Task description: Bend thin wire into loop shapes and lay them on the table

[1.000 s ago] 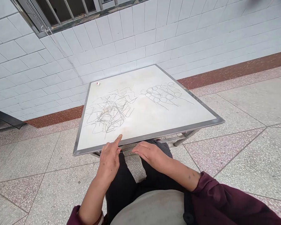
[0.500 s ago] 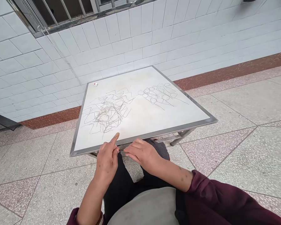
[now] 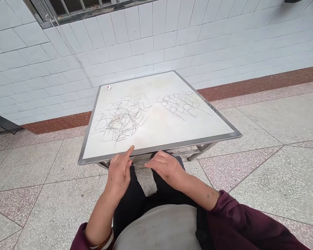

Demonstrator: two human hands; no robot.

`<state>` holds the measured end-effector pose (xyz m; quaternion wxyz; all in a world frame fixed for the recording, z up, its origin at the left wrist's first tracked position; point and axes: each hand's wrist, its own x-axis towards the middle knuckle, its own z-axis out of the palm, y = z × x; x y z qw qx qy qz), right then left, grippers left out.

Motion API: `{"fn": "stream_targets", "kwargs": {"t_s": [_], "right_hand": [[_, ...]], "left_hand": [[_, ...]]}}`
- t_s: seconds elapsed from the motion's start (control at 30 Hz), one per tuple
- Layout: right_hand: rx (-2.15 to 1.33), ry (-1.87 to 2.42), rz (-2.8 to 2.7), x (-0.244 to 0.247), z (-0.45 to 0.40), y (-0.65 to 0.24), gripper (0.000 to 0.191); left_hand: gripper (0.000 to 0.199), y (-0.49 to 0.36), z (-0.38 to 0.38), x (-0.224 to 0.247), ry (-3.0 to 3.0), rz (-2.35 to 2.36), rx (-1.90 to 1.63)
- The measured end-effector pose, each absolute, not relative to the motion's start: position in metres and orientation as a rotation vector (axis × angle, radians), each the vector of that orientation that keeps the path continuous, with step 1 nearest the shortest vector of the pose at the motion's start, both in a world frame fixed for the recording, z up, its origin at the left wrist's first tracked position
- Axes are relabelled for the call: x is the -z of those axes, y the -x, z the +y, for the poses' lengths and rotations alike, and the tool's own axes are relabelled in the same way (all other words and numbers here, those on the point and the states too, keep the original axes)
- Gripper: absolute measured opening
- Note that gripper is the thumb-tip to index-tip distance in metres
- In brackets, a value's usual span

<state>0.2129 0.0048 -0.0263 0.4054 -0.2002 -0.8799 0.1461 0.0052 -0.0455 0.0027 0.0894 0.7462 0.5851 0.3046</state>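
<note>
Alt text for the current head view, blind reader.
A person's left hand and right hand, slightly apart, hover at the near edge of a white table; whether they hold anything is unclear. Tangled dark strands lie on the table's left, looped strands on its right.

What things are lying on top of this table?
On the table lie tangled bent wires at left, looped wires at right, and a small object in the far left corner. The left hand covers part of the near edge; anything under it cannot be seen.

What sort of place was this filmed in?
Possibly a walkway or courtyard, though whether it is roofed doesn't show: there's a white-tiled wall, a barred window and a speckled floor.
</note>
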Motion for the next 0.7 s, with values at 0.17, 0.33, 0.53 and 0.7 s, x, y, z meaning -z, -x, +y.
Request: {"fn": "stream_targets", "kwargs": {"t_s": [0.17,0.33,0.53,0.7], "right_hand": [[-0.459,0.616,-2.239,0.024,0.012,-0.241,0.020],[-0.673,0.807,-2.115,0.011,0.008,-0.233,0.010],[-0.816,0.660,-2.182,0.015,-0.009,-0.193,0.005],[-0.999,0.754,-2.114,0.023,-0.009,-0.192,0.006]], "left_hand": [[0.050,0.006,-0.053,-0.001,-2.073,1.853,-0.938],[0.059,-0.005,-0.059,-0.008,-2.036,1.700,-0.919],[0.057,-0.024,-0.059,-0.005,-2.173,1.613,-0.873],[0.059,-0.023,-0.056,0.002,-2.262,1.611,-0.844]]}}
